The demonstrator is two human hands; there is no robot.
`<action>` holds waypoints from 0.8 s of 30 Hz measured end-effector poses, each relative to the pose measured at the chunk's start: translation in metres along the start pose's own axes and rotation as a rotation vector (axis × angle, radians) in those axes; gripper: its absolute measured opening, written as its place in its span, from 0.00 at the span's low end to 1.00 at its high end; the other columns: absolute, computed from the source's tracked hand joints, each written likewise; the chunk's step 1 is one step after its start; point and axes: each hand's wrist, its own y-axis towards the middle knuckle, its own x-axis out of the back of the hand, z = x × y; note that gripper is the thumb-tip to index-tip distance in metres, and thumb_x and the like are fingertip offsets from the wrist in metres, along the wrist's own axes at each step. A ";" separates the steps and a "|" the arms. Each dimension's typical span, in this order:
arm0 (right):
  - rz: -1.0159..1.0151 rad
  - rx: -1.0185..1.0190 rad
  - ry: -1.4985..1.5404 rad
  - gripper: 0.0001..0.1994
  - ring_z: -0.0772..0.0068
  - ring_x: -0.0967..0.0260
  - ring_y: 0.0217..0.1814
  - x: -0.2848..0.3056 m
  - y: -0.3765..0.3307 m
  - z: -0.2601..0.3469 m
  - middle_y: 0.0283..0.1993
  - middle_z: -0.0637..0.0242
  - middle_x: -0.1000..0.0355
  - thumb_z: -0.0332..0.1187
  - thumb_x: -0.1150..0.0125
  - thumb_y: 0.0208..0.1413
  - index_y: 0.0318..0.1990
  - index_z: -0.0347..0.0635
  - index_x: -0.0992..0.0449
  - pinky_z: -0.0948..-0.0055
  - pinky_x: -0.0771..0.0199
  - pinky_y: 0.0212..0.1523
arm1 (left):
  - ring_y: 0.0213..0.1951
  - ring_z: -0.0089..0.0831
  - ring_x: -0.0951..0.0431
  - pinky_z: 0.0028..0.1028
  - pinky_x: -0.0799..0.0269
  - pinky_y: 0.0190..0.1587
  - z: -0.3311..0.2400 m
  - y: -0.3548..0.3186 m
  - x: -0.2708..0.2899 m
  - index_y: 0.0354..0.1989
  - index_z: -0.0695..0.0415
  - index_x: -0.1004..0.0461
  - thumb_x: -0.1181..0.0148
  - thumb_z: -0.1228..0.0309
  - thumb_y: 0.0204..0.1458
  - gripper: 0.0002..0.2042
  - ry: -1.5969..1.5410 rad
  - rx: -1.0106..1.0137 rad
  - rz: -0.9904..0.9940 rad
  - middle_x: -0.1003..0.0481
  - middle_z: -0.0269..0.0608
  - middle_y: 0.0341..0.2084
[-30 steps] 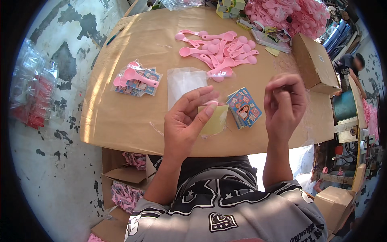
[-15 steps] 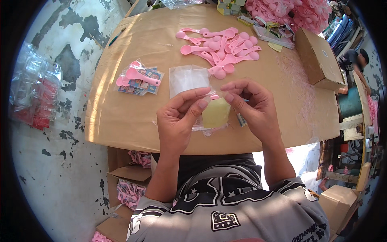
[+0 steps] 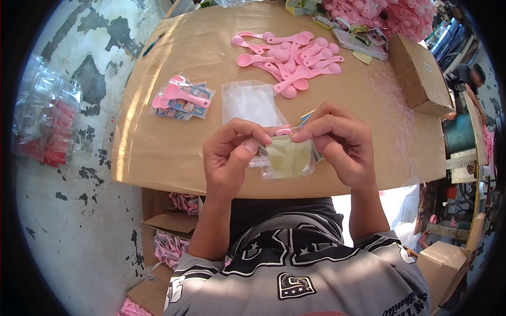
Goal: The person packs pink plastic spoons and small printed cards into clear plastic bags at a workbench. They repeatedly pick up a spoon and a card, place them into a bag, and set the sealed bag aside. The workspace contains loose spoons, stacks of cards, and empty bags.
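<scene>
Both hands pinch the top edge of a small clear plastic bag (image 3: pixel 289 160) above the table's near side. A pale yellow-green card shows inside it, and the tip of a pink spoon handle (image 3: pixel 283 131) sticks up at its mouth. My left hand (image 3: pixel 232 152) has thumb and fingers closed at the bag's left corner. At the right corner, my right hand (image 3: pixel 342 142) pinches with thumb and forefinger. Just beyond lies a stack of clear bags (image 3: pixel 247 102). Dark-edged cards (image 3: pixel 308 113) are partly hidden behind the right hand. Farther off is a heap of pink spoons (image 3: pixel 292 60).
Filled bags with pink spoons and printed cards (image 3: pixel 182 97) lie at the left of the brown-covered table (image 3: pixel 158 152). A cardboard box (image 3: pixel 419 73) stands at the right edge, below a big pink heap (image 3: pixel 379 18). A pen (image 3: pixel 153 45) lies far left. Another person (image 3: pixel 466 79) is at far right.
The bag now hangs lower and flatter between my hands, with more of its clear lower part showing. My right hand has shifted slightly right, and the spoon handle's tip shows more plainly.
</scene>
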 end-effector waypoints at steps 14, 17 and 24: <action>-0.145 -0.029 -0.017 0.12 0.81 0.23 0.48 -0.001 -0.010 0.003 0.47 0.64 0.21 0.17 0.32 0.64 0.53 0.31 0.17 0.80 0.23 0.46 | 0.54 0.26 0.13 0.26 0.18 0.53 -0.026 -0.020 0.019 0.61 0.59 0.18 0.31 0.84 0.60 0.20 0.786 -0.223 0.049 0.12 0.44 0.51; -0.367 -0.006 -0.250 0.10 0.74 0.20 0.46 0.024 -0.010 -0.002 0.49 0.61 0.20 0.19 0.32 0.65 0.52 0.32 0.16 0.76 0.22 0.49 | 0.59 0.33 0.14 0.29 0.18 0.57 -0.049 -0.017 0.051 0.58 0.59 0.16 0.32 0.84 0.60 0.18 1.145 -0.394 -0.253 0.14 0.42 0.55; -0.201 -0.076 -1.101 0.14 0.63 0.20 0.53 0.061 -0.029 -0.016 0.52 0.59 0.19 0.25 0.31 0.64 0.57 0.40 0.16 0.69 0.25 0.57 | 0.78 0.46 0.34 0.45 0.36 0.75 -0.074 0.003 0.106 0.68 0.52 0.22 0.31 0.76 0.62 0.25 1.390 -0.093 0.034 0.28 0.48 0.73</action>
